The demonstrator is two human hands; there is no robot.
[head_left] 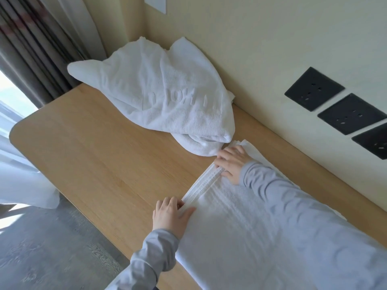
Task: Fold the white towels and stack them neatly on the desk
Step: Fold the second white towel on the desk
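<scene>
A white towel [234, 231] lies flat on the wooden desk [100, 155], its ribbed end edge turned towards the far left. My left hand [170, 216] holds the near corner of that edge, thumb on top and fingers at the hem. At the far corner my right hand [232, 162] presses flat, fingers spread. A second white towel [159, 97] sits crumpled in a heap at the back of the desk against the wall, touching the far corner of the flat towel.
Three black wall sockets [314, 88] are on the cream wall to the right. Grey curtains [31, 49] and a sheer white curtain [23, 181] hang at the left. The desk's rounded front-left corner drops to grey floor [52, 248].
</scene>
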